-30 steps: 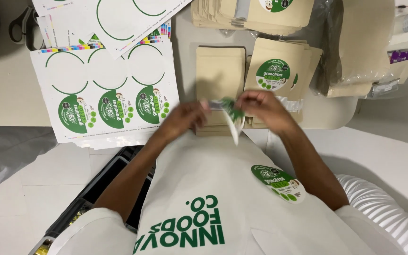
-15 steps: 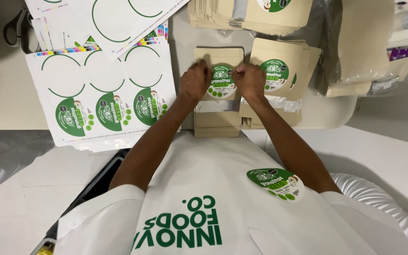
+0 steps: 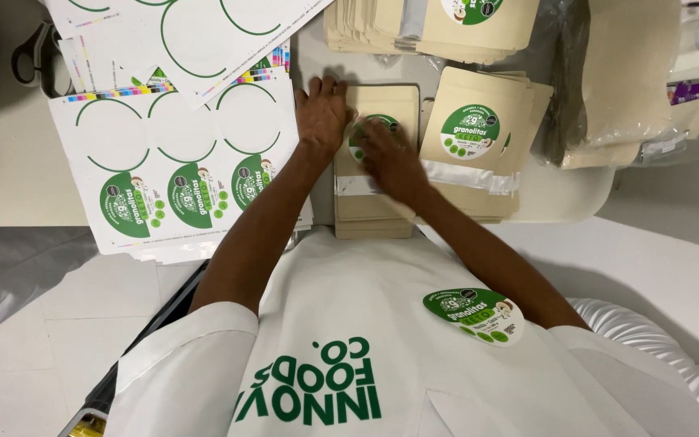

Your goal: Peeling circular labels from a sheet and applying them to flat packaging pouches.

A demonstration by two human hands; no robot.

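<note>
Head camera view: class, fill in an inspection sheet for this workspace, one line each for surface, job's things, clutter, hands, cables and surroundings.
Surface: pale worktable, largely covered.
Job's things: round green sticker on top kraft pouch of a stack; sticker sheet with three stickers left, to the left.
Clutter: labelled pouches to the right; more pouches behind; a spare sticker stuck on the white apron.
Hands: left hand flat on the pouch's upper left; right hand pressing the sticker.
Cables: nothing seen.
Surroundings: white ribbed hose lower right; pale floor tiles.
</note>
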